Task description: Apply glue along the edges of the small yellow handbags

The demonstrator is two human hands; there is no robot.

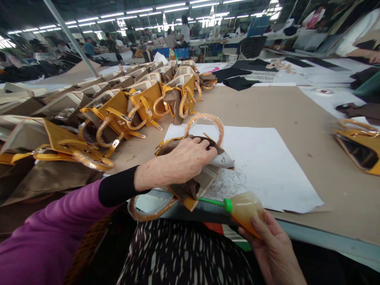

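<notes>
A yellow-and-brown handbag [204, 178] lies on its side at the table's front edge, its wrapped round handles sticking out above and below. My left hand [190, 156] reaches across it, fingers curled over the dark lining. My right hand [268, 239] is wrapped round a squeeze bottle [246, 208] with a green cap and long green nozzle, amber liquid inside. The nozzle's tip meets the bag's lower edge, near the loose lining; whether any liquid comes out I cannot make out.
White paper [267, 158] with dark smears lies under the bag on the brown-covered table [261, 107]. Rows of similar handbags [148, 99] stand to the left. Another yellow bag [362, 146] sits at the right edge. Black pieces [240, 82] lie farther back; people work beyond.
</notes>
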